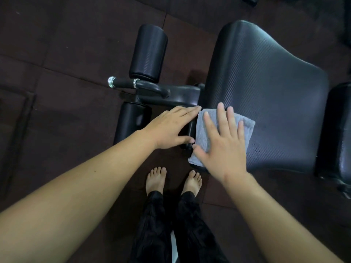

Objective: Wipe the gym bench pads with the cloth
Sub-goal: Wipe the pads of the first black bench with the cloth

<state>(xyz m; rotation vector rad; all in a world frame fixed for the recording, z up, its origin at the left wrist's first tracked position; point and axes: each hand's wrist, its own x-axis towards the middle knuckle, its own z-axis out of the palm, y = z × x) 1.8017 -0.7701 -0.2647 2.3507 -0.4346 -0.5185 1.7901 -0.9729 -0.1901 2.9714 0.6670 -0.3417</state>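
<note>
Cloth [247, 128] is pressed onto the seat pad [269, 88] by the right hand [222, 147], fingers spread, left hand [169, 128] straight-fingered alongside; overlapping strokes advised.

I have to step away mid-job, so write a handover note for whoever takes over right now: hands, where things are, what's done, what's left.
Right hand: flat, fingers straight, pressing the folded grey terry cloth onto the near left corner of the black textured seat pad.
Left hand: fingers straight, holding nothing, fingertips at the cloth's left edge.
Done: wiping is at the seat pad's corner; how much is already clean cannot be told.
Left: the rest of the seat pad, the second black pad to its right, the far black roller pad and the near black roller pad.
</note>
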